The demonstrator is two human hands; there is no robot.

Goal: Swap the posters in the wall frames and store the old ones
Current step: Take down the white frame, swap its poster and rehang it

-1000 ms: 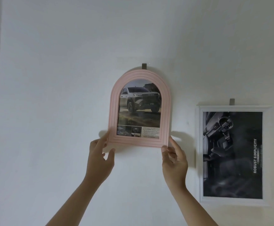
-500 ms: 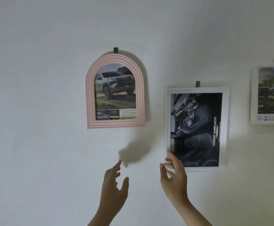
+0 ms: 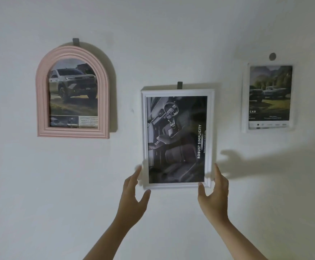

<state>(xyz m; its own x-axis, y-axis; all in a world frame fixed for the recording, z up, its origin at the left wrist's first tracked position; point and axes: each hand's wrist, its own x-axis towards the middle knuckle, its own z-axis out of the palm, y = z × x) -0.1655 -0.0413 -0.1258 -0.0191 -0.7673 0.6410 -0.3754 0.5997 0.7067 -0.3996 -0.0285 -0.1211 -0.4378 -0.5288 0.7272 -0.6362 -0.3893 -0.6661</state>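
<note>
A white rectangular frame (image 3: 144, 128) hangs from a grey hook (image 3: 179, 85) on the wall, holding a dark car-interior poster (image 3: 175, 139). My left hand (image 3: 132, 199) reaches its lower left corner, fingers straight along the left edge and thumb spread just below the bottom rail. My right hand (image 3: 214, 199) is at the lower right corner, with straight fingers against the right edge and the thumb tip on the front of the corner. To the left hangs a pink arched frame (image 3: 40, 102) with a pickup-truck poster (image 3: 73, 91).
A third white frame (image 3: 244, 96) with a poster of trucks in a landscape (image 3: 270, 94) hangs at the upper right under a round grey hook (image 3: 272, 56). The wall is plain white, and my hands' shadows fall to the right of the middle frame.
My hands let go of the pink arched frame, which stays hanging, and moved right to the lower corners of the white frame. My view shifted right, bringing the third frame in.
</note>
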